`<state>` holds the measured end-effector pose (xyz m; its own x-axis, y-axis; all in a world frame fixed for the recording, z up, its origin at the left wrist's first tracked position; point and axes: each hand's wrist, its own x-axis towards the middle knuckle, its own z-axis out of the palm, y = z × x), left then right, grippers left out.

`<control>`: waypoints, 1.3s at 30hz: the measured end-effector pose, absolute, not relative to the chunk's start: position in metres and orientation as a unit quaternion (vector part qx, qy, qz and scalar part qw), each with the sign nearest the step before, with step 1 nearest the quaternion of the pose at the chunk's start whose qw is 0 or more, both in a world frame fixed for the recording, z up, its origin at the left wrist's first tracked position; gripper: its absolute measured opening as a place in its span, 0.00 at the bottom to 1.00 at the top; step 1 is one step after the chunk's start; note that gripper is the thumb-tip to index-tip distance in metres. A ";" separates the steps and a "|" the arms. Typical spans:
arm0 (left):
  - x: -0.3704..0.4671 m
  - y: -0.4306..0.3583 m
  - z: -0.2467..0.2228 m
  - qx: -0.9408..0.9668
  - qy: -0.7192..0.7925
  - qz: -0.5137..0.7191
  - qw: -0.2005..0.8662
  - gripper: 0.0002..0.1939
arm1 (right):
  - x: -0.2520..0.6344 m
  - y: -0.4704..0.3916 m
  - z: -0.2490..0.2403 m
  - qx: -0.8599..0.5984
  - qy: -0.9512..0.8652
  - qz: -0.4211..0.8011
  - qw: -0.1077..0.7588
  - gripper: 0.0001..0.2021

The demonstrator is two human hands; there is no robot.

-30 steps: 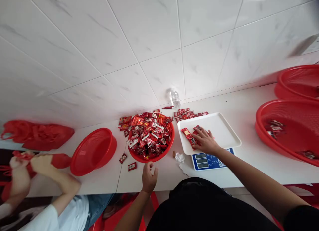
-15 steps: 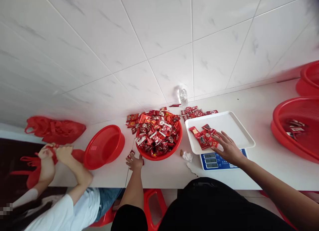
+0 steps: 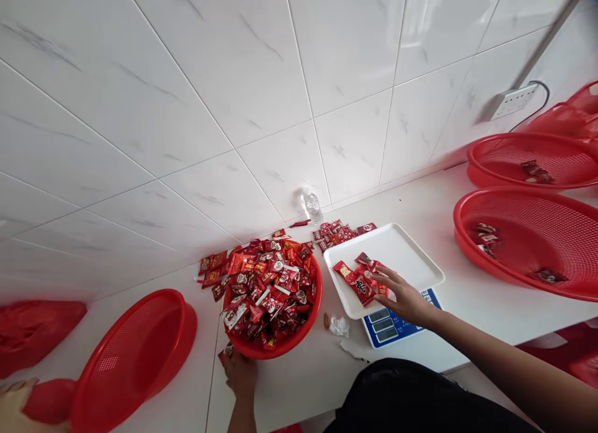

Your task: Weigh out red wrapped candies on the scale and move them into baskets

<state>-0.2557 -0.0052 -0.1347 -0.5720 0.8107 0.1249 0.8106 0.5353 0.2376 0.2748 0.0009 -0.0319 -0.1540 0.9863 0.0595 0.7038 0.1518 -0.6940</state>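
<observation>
A red basket (image 3: 284,346) heaped with red candy packets (image 3: 268,290) stands on the white counter. My left hand (image 3: 240,374) is at its near rim, fingers curled on a small red candy packet (image 3: 226,353) lying on the counter. To the right a white tray (image 3: 406,255) sits on a blue scale (image 3: 390,324). A few red packets (image 3: 357,278) lie on the tray's left part. My right hand (image 3: 404,296) rests flat there, fingers spread, fingertips touching those packets.
An empty red basket (image 3: 135,358) lies at the left, and two large red baskets (image 3: 527,246) (image 3: 532,162) with a few packets at the right. Loose packets (image 3: 341,232), a water bottle (image 3: 312,204) and a crumpled wrapper (image 3: 339,326) are nearby. Another person's hand (image 3: 14,408) holds a red bag (image 3: 42,399).
My left hand went forward from the counter's edge to the packets in front of the basket. My right hand drew back, then returned onto the tray's packets. The view swung right.
</observation>
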 end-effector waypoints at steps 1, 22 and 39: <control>-0.240 -0.013 -0.137 0.473 0.869 0.143 -0.002 0.23 | 0.271 0.002 -0.032 -0.590 -0.712 0.272 0.265 0.24; -0.120 -0.064 -0.135 0.690 0.722 0.034 0.034 0.23 | 0.266 -0.010 -0.043 -0.598 -0.710 0.260 0.266 0.22; -0.055 -0.061 -0.072 0.609 0.671 0.223 0.360 0.15 | 0.280 -0.013 -0.054 -0.632 -0.686 0.232 0.275 0.19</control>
<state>-0.0546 -0.0608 -0.0723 0.0003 0.9776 -0.2104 0.6562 0.1586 0.7378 0.2802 -0.0130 -0.0542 -0.0499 0.9951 0.0849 0.7400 0.0940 -0.6661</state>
